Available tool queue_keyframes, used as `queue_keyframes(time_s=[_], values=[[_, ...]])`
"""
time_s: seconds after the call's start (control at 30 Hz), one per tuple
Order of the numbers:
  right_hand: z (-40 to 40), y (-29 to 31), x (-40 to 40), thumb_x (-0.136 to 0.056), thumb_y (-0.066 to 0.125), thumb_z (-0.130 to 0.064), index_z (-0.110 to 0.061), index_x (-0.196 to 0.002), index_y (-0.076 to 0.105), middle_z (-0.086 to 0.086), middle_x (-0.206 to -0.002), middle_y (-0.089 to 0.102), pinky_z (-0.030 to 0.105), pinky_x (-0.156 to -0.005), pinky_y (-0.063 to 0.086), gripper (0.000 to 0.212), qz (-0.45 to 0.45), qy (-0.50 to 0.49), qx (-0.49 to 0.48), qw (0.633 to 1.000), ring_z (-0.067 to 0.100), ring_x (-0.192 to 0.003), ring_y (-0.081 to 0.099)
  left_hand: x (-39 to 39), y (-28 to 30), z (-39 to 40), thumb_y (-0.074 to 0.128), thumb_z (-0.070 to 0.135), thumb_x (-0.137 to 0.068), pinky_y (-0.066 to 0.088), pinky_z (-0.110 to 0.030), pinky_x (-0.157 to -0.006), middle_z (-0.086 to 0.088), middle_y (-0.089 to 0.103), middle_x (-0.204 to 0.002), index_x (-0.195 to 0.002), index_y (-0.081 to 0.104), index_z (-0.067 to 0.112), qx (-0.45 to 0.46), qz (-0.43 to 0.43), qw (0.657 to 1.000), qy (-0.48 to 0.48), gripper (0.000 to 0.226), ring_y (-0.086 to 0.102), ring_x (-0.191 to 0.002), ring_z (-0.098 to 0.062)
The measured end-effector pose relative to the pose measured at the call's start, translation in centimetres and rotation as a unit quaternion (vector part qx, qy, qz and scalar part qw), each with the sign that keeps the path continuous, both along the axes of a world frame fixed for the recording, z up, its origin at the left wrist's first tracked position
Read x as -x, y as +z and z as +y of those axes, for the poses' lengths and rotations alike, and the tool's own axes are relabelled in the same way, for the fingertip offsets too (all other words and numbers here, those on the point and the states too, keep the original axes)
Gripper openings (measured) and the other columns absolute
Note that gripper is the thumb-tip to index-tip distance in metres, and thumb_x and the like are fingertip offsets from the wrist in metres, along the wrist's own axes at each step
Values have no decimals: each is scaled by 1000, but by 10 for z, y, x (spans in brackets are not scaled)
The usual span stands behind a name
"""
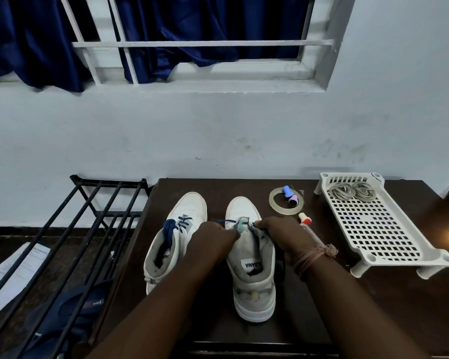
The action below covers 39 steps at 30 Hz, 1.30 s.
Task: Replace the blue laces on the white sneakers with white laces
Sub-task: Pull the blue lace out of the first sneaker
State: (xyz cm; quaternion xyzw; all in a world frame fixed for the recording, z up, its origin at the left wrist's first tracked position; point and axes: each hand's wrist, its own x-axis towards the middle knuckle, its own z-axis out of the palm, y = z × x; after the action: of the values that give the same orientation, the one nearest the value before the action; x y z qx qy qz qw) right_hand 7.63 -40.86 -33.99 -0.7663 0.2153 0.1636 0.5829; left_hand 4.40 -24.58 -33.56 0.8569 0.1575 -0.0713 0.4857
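Two white sneakers stand side by side on a dark table [389,307], toes toward the wall. The left sneaker [178,230] still carries its blue lace [178,225], bunched at the tongue. Both my hands work at the throat of the right sneaker [253,275]. My left hand [213,238] grips its left edge near the tongue. My right hand [280,233] pinches the blue lace [227,222] at the eyelets, and a loose stretch of it trails left. Two coils of white laces [353,190] lie in a white perforated rack [379,229] at the right.
A roll of clear tape [275,204], two small spools [289,195] and a red-capped tube [305,218] lie behind my right hand. A black metal shoe rack [70,242] stands left of the table, with papers [16,270] and dark cloth below it.
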Motion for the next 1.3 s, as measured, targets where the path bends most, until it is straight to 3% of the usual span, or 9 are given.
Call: queue_keyframes(time_s=[0.13,0.23,0.37,0.53,0.73,0.97,1.1,1.2,1.3], values=[[-2,-1,2,-72,67,-24,-12,-67,70,12,-94,69,47,-92,54,13,6,46,-46,998,27,-84,65,0,-6,2,67,27,-83,32,-30,-56,-6,53,-60,-58,51,13,-37,-5,999,-15,32,55,-69,-29],[-3,16,6,-78,57,-19,-16,-76,59,6,-82,59,37,-76,52,4,-31,11,-91,995,21,-73,56,1,-7,3,63,31,-74,34,-31,-58,1,52,-57,-59,54,11,-37,-16,999,-19,26,52,-66,-25],[-3,34,2,-74,52,-21,-20,-50,46,1,-54,46,27,-51,28,24,-40,-48,-146,987,16,-44,40,0,-3,4,55,39,-62,45,-34,-64,-12,66,-69,-75,65,2,-40,-33,999,-13,40,63,-74,-28],[-8,56,6,-74,50,-27,-21,-62,39,-3,-51,28,30,-53,9,18,-73,-22,-212,974,15,-47,16,-1,-2,4,55,40,-61,50,-41,-67,-11,61,-65,-73,63,0,-46,-49,998,-9,43,62,-71,-28],[-14,84,17,-86,46,-21,-16,-65,42,-1,-56,26,33,-57,9,22,-121,29,-247,961,14,-49,18,-1,2,3,56,43,-63,41,-34,-57,-7,54,-55,-59,56,7,-46,-68,997,-7,36,52,-59,-20],[-18,90,32,-91,56,-14,-17,-55,51,-1,-56,39,29,-53,30,36,-244,116,-84,959,13,-51,35,-2,15,2,69,32,-87,49,-26,-84,13,68,-92,-103,66,24,-58,-123,990,-22,18,64,-94,-10],[-20,91,38,-91,63,-16,-9,-74,66,2,-61,51,24,-55,38,19,-308,185,7,933,8,-58,44,-1,27,4,72,36,-81,47,-31,-103,15,67,-123,-127,65,32,-53,-286,947,-139,47,60,-118,-4],[-21,96,40,-91,66,-12,-8,-79,69,11,-70,62,19,-60,42,13,-330,213,4,920,5,-63,52,7,42,5,65,28,-88,52,-36,-84,15,73,-91,-97,75,27,-72,-358,917,-162,13,66,-91,-3],[-23,91,39,-89,69,-12,-13,-79,70,9,-77,68,30,-71,51,10,-374,208,38,903,14,-71,62,15,50,9,62,24,-94,50,-32,-70,10,70,-75,-84,71,23,-39,-324,935,-138,14,65,-74,-6]])
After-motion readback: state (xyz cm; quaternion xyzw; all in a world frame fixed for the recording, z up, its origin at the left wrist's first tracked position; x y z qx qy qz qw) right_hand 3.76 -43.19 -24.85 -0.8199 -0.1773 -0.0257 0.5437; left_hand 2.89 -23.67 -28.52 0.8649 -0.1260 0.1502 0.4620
